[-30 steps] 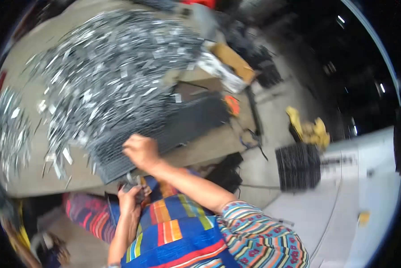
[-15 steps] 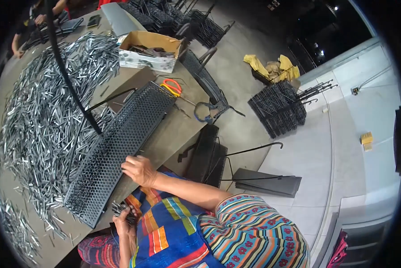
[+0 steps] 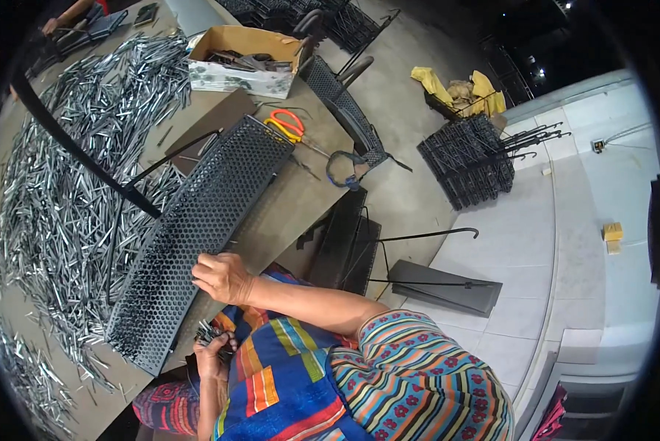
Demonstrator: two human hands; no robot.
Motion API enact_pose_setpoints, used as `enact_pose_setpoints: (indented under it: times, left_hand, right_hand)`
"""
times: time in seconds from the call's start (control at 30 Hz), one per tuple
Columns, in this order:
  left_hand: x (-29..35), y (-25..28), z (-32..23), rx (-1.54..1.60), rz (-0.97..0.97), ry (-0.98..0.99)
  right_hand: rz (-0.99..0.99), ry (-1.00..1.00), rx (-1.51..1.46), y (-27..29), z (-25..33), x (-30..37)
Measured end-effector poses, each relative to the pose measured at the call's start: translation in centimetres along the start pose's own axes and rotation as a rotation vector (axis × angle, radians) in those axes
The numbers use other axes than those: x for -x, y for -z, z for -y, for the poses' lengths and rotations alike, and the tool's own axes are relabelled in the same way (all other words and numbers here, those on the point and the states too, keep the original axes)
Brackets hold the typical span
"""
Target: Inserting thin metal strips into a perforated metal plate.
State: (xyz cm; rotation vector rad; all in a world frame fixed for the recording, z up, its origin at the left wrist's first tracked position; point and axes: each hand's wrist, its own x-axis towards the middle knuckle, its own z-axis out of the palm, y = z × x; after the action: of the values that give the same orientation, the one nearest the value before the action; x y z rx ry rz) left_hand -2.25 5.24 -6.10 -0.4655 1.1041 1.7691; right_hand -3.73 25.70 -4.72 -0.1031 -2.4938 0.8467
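Note:
A long black perforated metal tray [image 3: 211,198] lies slanted across the table in front of me. Small dark pieces stand in many holes toward its near left end. My right hand [image 3: 226,278] is closed at the tray's right edge, fingertips over the holes; what they pinch, if anything, is hidden. Below it, beside the tray's near end, my left hand [image 3: 214,356] grips a bunch of thin metal pieces [image 3: 206,332] whose ends stick up past the fingers. A thin black rod frame stands at the tray's far side.
A large heap of loose metal pieces [image 3: 73,206] covers the table's left. Behind are an open cardboard box [image 3: 245,62] and orange-handled scissors [image 3: 286,125]. A black bar [image 3: 80,140] crosses the upper left. Stacked black racks [image 3: 466,162] stand on the floor at right. Another person's hand [image 3: 51,26] shows far left.
The whole view has shifted slightly. My right hand has edged a little left over the tray. The bunch in my left hand sits slightly higher, still held.

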Motion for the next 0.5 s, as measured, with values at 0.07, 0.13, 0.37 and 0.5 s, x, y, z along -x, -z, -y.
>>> enact_pose_setpoints:
  times: [0.07,0.13,0.37,0.5]
  left_hand:
    - [0.01,-0.11,0.02,-0.004,0.003,-0.002]
    - [0.1,-0.28,0.07,-0.059,-0.005,0.002]
    - [0.74,-0.95,0.28,-0.112,0.023,-0.017]
    - [0.83,-0.34,0.68,-0.135,0.048,-0.031]
  right_hand:
    - [-0.01,0.01,-0.001,-0.16,-0.03,0.08]
    - [-0.023,0.02,0.003,-0.28,-0.21,0.1]
    - [-0.038,0.036,0.023,-0.25,-0.2,0.42]
    - [-0.038,0.041,0.018,-0.57,-0.18,0.58]
